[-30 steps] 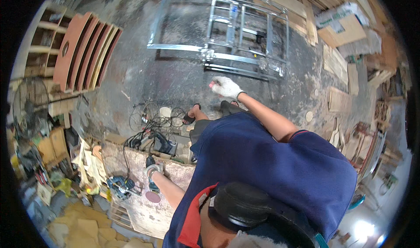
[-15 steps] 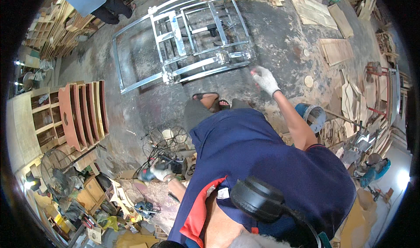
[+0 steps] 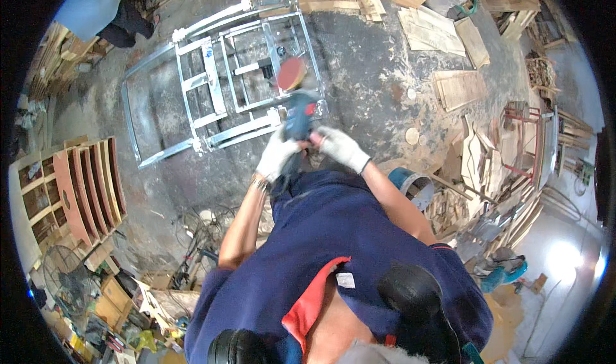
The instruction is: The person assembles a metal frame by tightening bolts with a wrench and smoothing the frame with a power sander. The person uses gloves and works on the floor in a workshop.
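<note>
My left hand (image 3: 277, 156), in a whitish work glove, is wrapped round the body of a dark blue-green angle grinder (image 3: 297, 121). The grinder is held up in front of my waist, and its round red sanding disc (image 3: 290, 73) points away from me. My right hand (image 3: 343, 150), gloved too, is closed against the grinder's right side, with fingertips showing at its body. Motion smears the tool and the fingers slightly. Just beyond lies a silvery metal frame (image 3: 215, 130) of welded bars on the floor; the grinder covers part of its near right corner.
A blue bucket (image 3: 410, 186) stands to my right, near scrap wood (image 3: 478, 152). Plywood sheets (image 3: 459, 88) lie at the far right. On the left are a slatted wooden cabinet (image 3: 83, 187) and a fan (image 3: 64, 277). Another person (image 3: 93, 11) stands at the far left.
My left hand has brought the grinder up from the clutter at lower left to in front of me. The right hand has moved left from beside the frame to the grinder. My view has shifted.
</note>
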